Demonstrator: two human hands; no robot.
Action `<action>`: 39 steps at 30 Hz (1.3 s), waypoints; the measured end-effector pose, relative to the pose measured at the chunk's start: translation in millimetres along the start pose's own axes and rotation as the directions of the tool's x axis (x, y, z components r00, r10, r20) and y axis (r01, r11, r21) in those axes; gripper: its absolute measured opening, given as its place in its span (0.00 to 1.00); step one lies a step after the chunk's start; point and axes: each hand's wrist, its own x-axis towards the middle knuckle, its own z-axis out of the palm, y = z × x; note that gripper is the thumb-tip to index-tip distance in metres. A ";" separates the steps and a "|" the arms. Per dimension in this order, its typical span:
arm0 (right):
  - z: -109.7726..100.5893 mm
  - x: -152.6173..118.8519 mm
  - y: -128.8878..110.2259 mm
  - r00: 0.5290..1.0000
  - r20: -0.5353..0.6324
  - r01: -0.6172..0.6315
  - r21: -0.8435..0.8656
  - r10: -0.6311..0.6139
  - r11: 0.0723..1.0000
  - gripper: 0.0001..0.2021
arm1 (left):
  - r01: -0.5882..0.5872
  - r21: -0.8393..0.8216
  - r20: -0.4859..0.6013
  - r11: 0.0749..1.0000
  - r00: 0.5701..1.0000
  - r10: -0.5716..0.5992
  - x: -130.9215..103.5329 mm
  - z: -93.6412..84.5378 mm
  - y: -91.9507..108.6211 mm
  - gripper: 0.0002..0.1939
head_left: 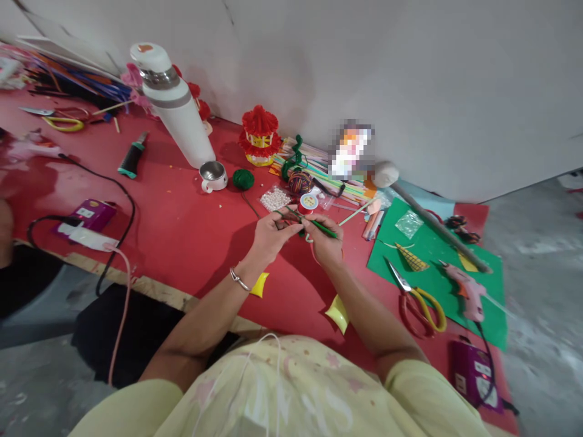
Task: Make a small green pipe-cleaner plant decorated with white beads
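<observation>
Both my hands are raised over the red tabletop, their fingertips close together. My right hand is closed round a slim green crochet hook, which points toward the left hand. Dark green yarn runs over the fingers of my left hand, whose thumb and fingers pinch at the working point. Any small stitched piece there is mostly hidden by fingers. A green yarn ball lies beyond the left hand, with a strand trailing toward it. Just past the hands stands a thread spool.
A tall white thermos and a metal-lined cup stand at back left. Beads and a red-and-yellow ornament are behind the hands. Scissors and a pink glue gun lie right, near a purple power box.
</observation>
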 end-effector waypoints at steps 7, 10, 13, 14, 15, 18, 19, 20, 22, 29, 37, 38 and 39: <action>0.0 -3.0 -2.4 0.995 0.057 0.084 -0.076 -0.080 0.994 0.11 | 0.010 -0.049 -0.062 0.999 0.998 -0.013 0.1 0.1 2.6 0.25; 1.1 -3.5 -5.4 0.991 0.076 0.118 -0.095 -0.111 0.988 0.10 | 0.003 -0.100 -0.071 0.995 0.997 -0.010 0.2 0.9 4.7 0.25; 0.3 -4.0 -5.1 0.992 0.068 0.116 -0.100 -0.109 0.988 0.11 | 0.032 -0.132 -0.062 0.991 0.997 -0.041 0.8 -0.2 4.6 0.24; -0.3 -4.3 -4.5 0.992 0.064 0.114 -0.104 -0.108 0.988 0.11 | 0.045 -0.142 -0.057 0.989 0.997 -0.053 0.9 -0.8 4.4 0.24; -1.0 -4.7 -3.9 0.992 0.061 0.115 -0.111 -0.109 0.987 0.12 | 0.055 -0.154 -0.052 0.987 0.997 -0.064 0.9 -1.5 4.3 0.24; -3.3 -5.3 -4.2 0.986 0.075 0.162 -0.148 -0.152 0.976 0.13 | 0.096 -0.180 -0.030 0.979 0.994 -0.103 0.8 -3.7 5.0 0.25; -4.1 -5.0 -5.3 0.980 0.090 0.190 -0.164 -0.177 0.968 0.13 | 0.117 -0.180 -0.020 0.977 0.992 -0.122 0.8 -4.5 5.2 0.26; -5.0 -4.4 -6.8 0.973 0.115 0.218 -0.180 -0.199 0.959 0.12 | 0.137 -0.174 -0.006 0.975 0.990 -0.140 1.0 -5.2 5.1 0.27; -6.6 -2.7 -10.4 0.959 0.167 0.261 -0.211 -0.228 0.942 0.11 | 0.138 -0.135 0.012 0.981 0.990 -0.138 2.0 -6.4 2.9 0.28; -7.6 -2.3 -10.9 0.899 0.235 0.435 -0.368 -0.371 0.822 0.10 | -0.052 0.051 -0.127 0.997 0.990 0.058 5.4 -4.2 -12.0 0.18; -8.8 -1.6 -7.0 0.901 0.256 0.416 -0.283 -0.350 0.864 0.11 | 0.266 -0.269 0.132 0.926 0.962 -0.238 -0.1 -6.5 6.2 0.26; -10.3 0.9 -8.7 0.906 0.268 0.394 -0.249 -0.328 0.885 0.11 | 0.287 -0.269 0.164 0.919 0.954 -0.250 0.9 -9.3 7.7 0.26; -12.2 3.9 -10.6 0.906 0.287 0.376 -0.217 -0.309 0.901 0.10 | 0.297 -0.263 0.187 0.918 0.949 -0.253 2.2 -12.4 8.8 0.26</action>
